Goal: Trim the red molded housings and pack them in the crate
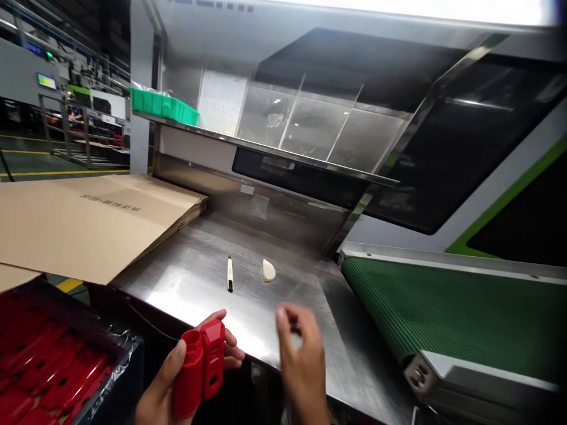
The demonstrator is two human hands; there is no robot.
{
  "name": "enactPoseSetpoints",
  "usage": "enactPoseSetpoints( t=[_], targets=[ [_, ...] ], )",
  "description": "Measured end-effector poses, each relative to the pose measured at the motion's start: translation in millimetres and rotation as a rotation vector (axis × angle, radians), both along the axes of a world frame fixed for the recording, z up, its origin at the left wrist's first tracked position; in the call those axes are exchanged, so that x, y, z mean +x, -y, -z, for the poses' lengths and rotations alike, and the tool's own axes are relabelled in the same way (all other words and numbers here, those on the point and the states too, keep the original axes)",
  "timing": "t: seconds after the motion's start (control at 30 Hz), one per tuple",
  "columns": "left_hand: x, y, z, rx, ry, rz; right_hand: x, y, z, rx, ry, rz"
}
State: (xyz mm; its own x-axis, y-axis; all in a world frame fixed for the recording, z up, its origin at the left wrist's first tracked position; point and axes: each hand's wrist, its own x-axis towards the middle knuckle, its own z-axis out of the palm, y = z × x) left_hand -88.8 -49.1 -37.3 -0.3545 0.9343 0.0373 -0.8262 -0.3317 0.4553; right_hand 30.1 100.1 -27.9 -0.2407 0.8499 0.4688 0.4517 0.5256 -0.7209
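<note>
Low in the view, my left hand is closed around a red plastic part. It has a round, open-ended tube with a collared neck, and beside the tube a flatter red piece with slots and a dark round hole. Whether the two are joined I cannot tell. My right hand hovers to the right of it, apart from the red part. Its thumb and forefinger curve into a loop, blurred by motion, and their tips are hard to make out. On the metal table beyond lie a slim white-and-black cutter-like tool and a cream half-round piece.
Flat cardboard sheets are stacked at the left of the metal table. Below them, a lined bin holds several red parts. A green ribbed conveyor runs at the right. On the shelf stands a green tray.
</note>
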Motion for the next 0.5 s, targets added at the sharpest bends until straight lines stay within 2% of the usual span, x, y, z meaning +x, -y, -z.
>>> enactPoseSetpoints(
  t=[0.07,0.13,0.2,0.27,0.3,0.37,0.43,0.5],
  targets=[
    [-5.9,2.4,-7.8,0.063,-0.042,0.066,-7.5,-66.8,-17.8,0.013,0.097,0.082],
    [-7.6,2.8,-11.8,0.099,-0.049,0.111,-27.3,-123.0,-24.0,-0.051,0.234,0.116],
    [-6.8,1.4,-11.8,0.106,-0.048,0.127,-51.6,-158.6,-19.3,-0.123,0.357,0.112],
    [-6.3,-1.0,-9.4,0.081,-0.064,0.106,-69.5,-170.8,-9.8,-0.166,0.444,0.089],
    [-6.8,-2.2,-7.6,0.062,-0.083,0.082,-72.9,-168.4,-5.3,-0.175,0.471,0.07],
    [-9.6,-4.1,-3.3,0.019,-0.127,0.034,-66.0,-147.3,0.5,-0.172,0.486,0.009],
    [-13.1,-5.3,2.2,-0.02,-0.174,0.004,-43.5,-105.0,0.7,-0.145,0.446,-0.085],
    [-14.7,-6.5,8.4,-0.049,-0.224,-0.019,-16.1,-46.1,-3.8,-0.097,0.359,-0.17]
  ],
)
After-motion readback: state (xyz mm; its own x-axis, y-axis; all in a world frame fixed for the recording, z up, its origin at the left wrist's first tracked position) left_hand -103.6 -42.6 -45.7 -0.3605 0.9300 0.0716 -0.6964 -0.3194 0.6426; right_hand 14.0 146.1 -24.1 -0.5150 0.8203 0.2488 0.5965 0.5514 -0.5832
